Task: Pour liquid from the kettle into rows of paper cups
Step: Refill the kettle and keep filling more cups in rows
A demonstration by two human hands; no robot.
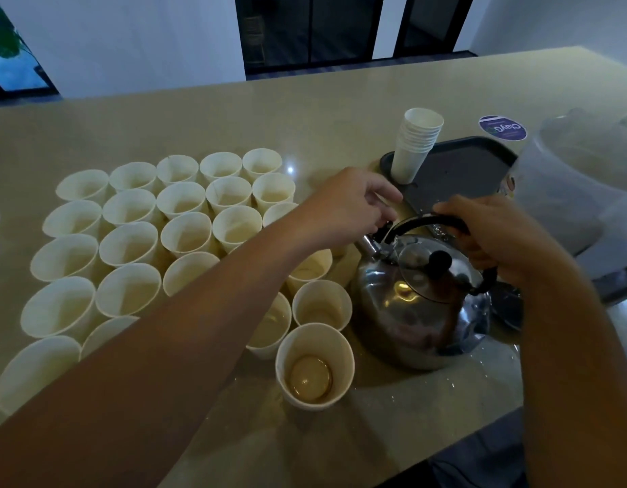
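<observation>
Kettle: I see one steel kettle [419, 304] standing on the counter [305, 110], just right of the cups.
Right hand: my right hand [488, 237] has its fingers wrapped round the black handle [428, 221].
Left hand: my left hand [347, 202] reaches over the cups to the spout end; fingers curled there, but I cannot tell if they grip anything.
Paper cups: roughly 27 open paper cups [185, 232] in rows, some hidden under my arm.
Nearest cup: one cup [314, 366], a little liquid inside.
Stack: one stack of cups [416, 146] on one dark tray [463, 170].
</observation>
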